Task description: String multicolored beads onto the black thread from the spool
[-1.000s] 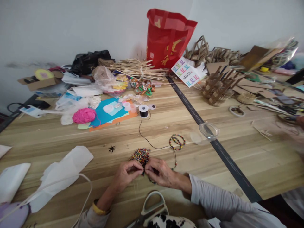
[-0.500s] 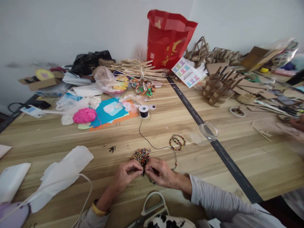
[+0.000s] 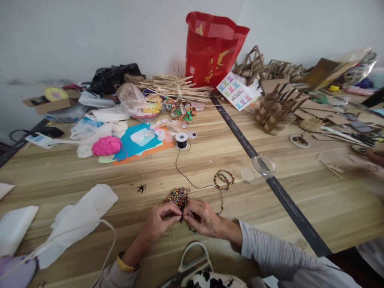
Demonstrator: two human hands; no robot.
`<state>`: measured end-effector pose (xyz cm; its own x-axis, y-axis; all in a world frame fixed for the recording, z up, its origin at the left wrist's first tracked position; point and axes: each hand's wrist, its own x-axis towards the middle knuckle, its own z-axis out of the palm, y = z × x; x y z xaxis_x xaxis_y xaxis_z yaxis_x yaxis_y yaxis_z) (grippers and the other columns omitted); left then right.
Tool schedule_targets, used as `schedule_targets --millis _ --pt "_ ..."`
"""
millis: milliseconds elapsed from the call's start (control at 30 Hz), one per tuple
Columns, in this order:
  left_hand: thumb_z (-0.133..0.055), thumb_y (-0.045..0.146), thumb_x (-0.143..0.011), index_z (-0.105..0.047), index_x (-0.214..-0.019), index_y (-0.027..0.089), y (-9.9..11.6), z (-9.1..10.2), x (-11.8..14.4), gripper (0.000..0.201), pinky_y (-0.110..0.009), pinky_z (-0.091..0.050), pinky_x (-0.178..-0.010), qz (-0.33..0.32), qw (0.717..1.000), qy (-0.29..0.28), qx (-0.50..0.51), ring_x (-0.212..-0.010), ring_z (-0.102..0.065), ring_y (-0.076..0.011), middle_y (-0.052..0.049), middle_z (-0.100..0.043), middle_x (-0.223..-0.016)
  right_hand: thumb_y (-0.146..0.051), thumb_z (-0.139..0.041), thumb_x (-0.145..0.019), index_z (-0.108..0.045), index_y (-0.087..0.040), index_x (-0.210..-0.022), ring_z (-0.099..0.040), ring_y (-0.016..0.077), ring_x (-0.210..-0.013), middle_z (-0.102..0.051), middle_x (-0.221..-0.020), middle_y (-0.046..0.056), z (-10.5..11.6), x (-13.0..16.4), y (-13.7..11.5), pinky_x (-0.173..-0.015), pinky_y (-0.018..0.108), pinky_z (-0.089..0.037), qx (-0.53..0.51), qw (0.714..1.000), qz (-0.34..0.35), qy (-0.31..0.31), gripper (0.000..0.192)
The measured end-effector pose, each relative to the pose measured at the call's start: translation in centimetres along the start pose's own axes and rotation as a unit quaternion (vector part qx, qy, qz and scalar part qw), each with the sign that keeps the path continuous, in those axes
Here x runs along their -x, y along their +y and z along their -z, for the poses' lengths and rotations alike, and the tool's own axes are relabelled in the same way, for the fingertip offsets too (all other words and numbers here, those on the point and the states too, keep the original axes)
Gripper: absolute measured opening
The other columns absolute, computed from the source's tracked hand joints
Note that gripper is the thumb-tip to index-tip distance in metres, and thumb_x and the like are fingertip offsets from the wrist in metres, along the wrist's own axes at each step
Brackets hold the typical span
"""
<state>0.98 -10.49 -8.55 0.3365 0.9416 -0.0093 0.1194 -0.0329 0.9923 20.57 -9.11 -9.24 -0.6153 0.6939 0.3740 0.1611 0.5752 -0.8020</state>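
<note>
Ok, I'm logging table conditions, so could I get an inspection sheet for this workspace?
Surface: wooden table, crossed by a dark strip.
Work items: beads in a loose pile; black cord trailing from spool; two bracelets overlapping.
Clutter: pink yarn, blue paper, sticks; scissors nearer.
Hands: left hand and right hand pinched close together; anything held is too small to tell.
Cables: black cable, far left.
Surroundings: pale wall, red bag, another person's hand at right.

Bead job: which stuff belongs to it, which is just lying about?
Likely part of it:
loose beads, right by the left hand and right hand
black cord, running from its spool toward the right hand
bead rings, similar beads
scissors, perhaps; close by, unheld

Likely just lying about:
pink yarn
red bag
blue sheet
woven baskets
</note>
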Motion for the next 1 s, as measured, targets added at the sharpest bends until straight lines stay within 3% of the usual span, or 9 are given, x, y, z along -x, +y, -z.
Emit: schedule_targets --millis 1000 --pt "-0.069 0.020 -0.070 -0.067 -0.069 0.011 0.22 0.10 0.19 0.009 -0.024 -0.047 -0.064 0.037 0.999 -0.003 0.003 -0.067 -0.061 -0.0155 -0.006 -0.067 -0.070 -0.021 -0.047 -0.090 -0.053 -0.016 -0.081 -0.047 0.0117 -0.063 -0.051 -0.069 0.002 -0.24 0.11 0.00 -0.057 0.021 -0.037 -0.012 1.000 -0.006 0.002 0.012"
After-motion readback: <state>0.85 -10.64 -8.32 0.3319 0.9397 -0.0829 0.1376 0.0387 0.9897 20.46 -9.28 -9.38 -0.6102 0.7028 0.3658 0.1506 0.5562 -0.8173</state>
